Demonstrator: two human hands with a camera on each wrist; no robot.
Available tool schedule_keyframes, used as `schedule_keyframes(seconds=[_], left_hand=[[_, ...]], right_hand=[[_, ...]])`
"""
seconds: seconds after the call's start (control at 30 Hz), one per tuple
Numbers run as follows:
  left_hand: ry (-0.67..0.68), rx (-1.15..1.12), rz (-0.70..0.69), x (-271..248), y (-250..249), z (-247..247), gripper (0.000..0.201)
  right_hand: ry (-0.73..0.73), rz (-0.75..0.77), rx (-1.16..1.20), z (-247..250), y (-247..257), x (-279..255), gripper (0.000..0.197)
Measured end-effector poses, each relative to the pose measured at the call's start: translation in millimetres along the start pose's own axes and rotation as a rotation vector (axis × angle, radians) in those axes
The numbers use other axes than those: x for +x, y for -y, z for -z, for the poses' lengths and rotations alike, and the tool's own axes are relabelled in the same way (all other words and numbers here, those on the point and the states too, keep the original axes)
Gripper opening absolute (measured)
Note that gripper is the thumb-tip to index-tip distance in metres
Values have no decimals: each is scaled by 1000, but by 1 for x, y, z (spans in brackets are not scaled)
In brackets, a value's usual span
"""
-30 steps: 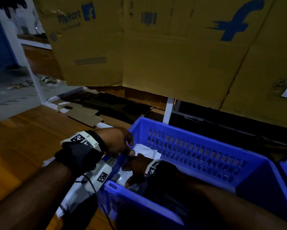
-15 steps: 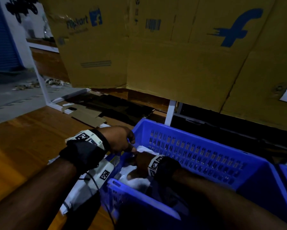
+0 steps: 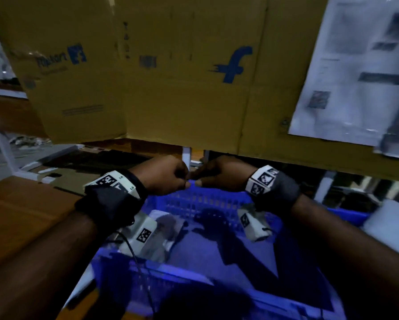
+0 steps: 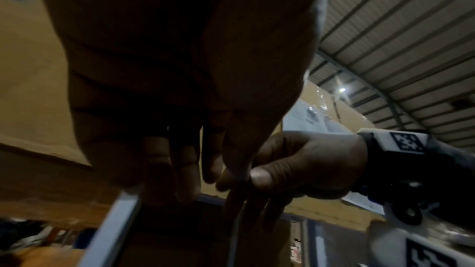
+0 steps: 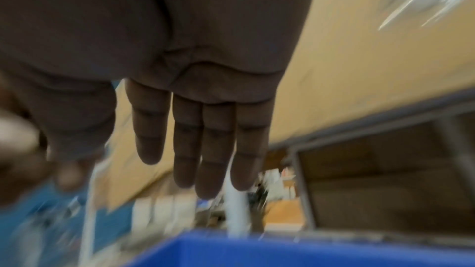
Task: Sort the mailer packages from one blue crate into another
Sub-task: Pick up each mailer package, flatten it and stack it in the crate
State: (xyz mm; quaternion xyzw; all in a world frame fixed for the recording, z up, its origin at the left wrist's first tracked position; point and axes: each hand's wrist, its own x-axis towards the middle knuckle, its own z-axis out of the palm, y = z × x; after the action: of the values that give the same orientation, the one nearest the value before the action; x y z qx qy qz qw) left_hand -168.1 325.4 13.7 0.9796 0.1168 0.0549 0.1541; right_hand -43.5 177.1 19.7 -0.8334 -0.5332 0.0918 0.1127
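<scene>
Two hands: in the head view we see our left hand (image 3: 168, 175) and right hand (image 3: 219, 174) meeting fingertip to fingertip above the far rim of the blue crate (image 3: 219, 248).
Left fingers: curled toward the palm; we cannot tell whether they pinch anything.
Right fingers: reaching toward the left hand, thumb beneath; no mailer shows between them.
Mailer package: one pale mailer package (image 3: 163, 229) lies inside the crate near its left wall, partly behind our left wrist.
Open room: the crate floor right of the mailer is bare blue; a cardboard box (image 3: 170, 88) overhangs the far rim close above our hands.
Right edge: a second blue crate (image 3: 346, 215) touches the first crate's right side.

Left wrist view: our left fingers (image 4: 180, 170) hang loosely together, the right hand (image 4: 303, 165) touching them, thumb pressed to a fingertip.
Edges here: a white frame bar (image 4: 115, 226) runs below the fingers.

Right wrist view: blurred; our right fingers (image 5: 213, 145) lie straight and close together, holding nothing, above the crate's blue rim (image 5: 257, 251).
</scene>
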Motion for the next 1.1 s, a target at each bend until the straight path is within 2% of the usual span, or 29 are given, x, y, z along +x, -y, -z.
schedule_keyframes(seconds=[0.2,0.4,0.47,0.6,0.67,0.73,0.9,1.0,1.1], left_hand=[[-104,-86,-149,30,-102,-21,15],[-89,-204,-305,66,-206,-69,22],[-91,-232,-346,77,-236,-89,27],[-44,-298,-389,98,-281,-124,29],[-32,-316,-381,106,-294,-137,26],[-64,-356,-382,116,-299,-151,21],[-97,-559,-323,136,-295,-181,6],[-90,-588,-306,148,-288,-195,6],[-83,-667,-299,157,-278,-198,9]], right_hand=[[-208,-170,90,50,-66,-105,30],[-405,-491,162,56,-170,-186,23],[-384,-579,142,46,-206,-205,24],[-212,-645,-25,16,-252,-228,33],[-130,-733,-59,-1,-270,-230,40],[-138,-848,-43,-17,-291,-226,48],[-410,-1135,80,-50,-319,-216,75],[-466,-1180,29,-65,-317,-209,91],[-530,-1191,-62,-82,-312,-201,96]])
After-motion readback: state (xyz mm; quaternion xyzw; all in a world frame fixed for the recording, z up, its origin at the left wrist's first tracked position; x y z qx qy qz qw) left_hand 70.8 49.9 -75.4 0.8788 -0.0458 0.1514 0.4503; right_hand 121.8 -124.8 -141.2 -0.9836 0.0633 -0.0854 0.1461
